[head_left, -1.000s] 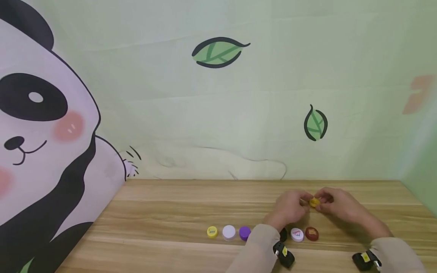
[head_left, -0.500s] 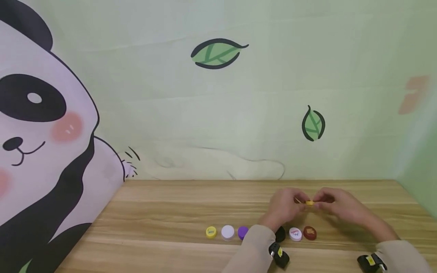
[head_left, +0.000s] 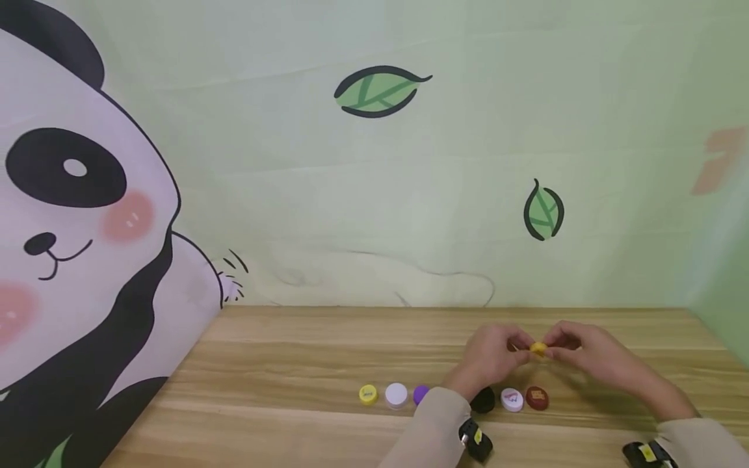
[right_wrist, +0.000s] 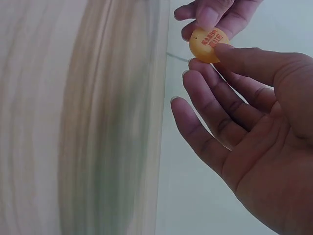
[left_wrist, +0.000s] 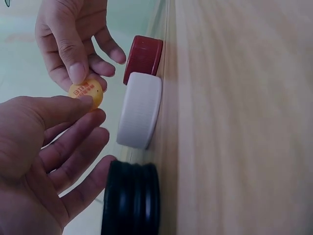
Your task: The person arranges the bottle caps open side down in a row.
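Note:
A small orange-yellow bottle cap (head_left: 538, 349) with red printing is held above the table between both hands. My left hand (head_left: 490, 354) pinches its left edge between thumb and fingertips. From the other side, my right hand (head_left: 593, 354) pinches the opposite edge. In the left wrist view the printed face of the orange cap (left_wrist: 87, 92) shows between the two thumbs. Nearer me lies a row of caps: yellow (head_left: 368, 394), white (head_left: 396, 395), purple (head_left: 420, 394), black (head_left: 483, 400), white with print (head_left: 512, 400) and dark red (head_left: 537, 398). The left forearm hides part of this row.
The caps stand on a wood-grain table (head_left: 281, 364). Behind it rises a pale green backdrop (head_left: 292, 195) with a panda at left and printed leaves. Dark straps with small devices sit on both sleeves.
Both hands keep hold of the orange cap, which turns between the fingers. It was seen more edge-on half a second ago. The head view shifts slightly.

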Tool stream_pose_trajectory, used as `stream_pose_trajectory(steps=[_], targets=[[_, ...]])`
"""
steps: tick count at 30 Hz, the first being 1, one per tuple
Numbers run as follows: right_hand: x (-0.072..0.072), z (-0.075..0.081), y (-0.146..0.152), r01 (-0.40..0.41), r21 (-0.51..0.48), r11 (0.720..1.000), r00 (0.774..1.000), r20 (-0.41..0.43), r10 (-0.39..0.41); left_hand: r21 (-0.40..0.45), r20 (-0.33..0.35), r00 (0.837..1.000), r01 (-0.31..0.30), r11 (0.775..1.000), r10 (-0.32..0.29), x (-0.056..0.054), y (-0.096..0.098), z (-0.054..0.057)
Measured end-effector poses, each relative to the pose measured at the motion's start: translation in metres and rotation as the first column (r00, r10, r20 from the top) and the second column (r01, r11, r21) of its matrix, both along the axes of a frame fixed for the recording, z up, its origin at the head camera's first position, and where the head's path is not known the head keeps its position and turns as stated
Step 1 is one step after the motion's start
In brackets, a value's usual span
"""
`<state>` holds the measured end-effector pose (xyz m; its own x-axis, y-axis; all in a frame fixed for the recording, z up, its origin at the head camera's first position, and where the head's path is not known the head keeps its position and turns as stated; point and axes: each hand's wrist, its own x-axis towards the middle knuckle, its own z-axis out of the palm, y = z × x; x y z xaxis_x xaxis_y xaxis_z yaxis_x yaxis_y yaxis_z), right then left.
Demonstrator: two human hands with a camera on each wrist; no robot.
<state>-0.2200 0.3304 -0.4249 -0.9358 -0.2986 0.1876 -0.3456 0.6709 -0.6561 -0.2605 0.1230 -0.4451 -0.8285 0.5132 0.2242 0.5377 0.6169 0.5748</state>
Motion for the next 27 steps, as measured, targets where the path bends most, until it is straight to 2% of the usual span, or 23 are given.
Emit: stream_pose_trajectory(steps=[5,10,15,23,27], targets=[[0.001,-0.001,0.001,-0.013,-0.002,1.0,1.0,0.004,0.013,0.0,-0.004,0.999,0.039,0.999,-0.039,0.005,-0.004,0.003],[0.002,0.001,0.0,-0.037,-0.044,0.998,0.998,0.053,0.039,-0.019,-0.011,0.998,0.054,0.998,-0.054,0.009,-0.008,0.007],[0.003,0.005,-0.001,-0.059,-0.077,0.995,0.993,0.094,0.067,-0.003,-0.02,0.996,0.088,0.996,-0.088,0.01,-0.011,0.008],[0.005,0.007,0.003,-0.141,-0.048,0.989,0.985,0.097,0.145,0.008,-0.005,0.994,0.109,0.994,-0.109,0.013,-0.013,0.009],[0.007,0.007,0.006,-0.169,-0.037,0.985,0.976,0.132,0.172,0.003,0.007,0.993,0.116,0.993,-0.116,0.016,-0.012,0.01]])
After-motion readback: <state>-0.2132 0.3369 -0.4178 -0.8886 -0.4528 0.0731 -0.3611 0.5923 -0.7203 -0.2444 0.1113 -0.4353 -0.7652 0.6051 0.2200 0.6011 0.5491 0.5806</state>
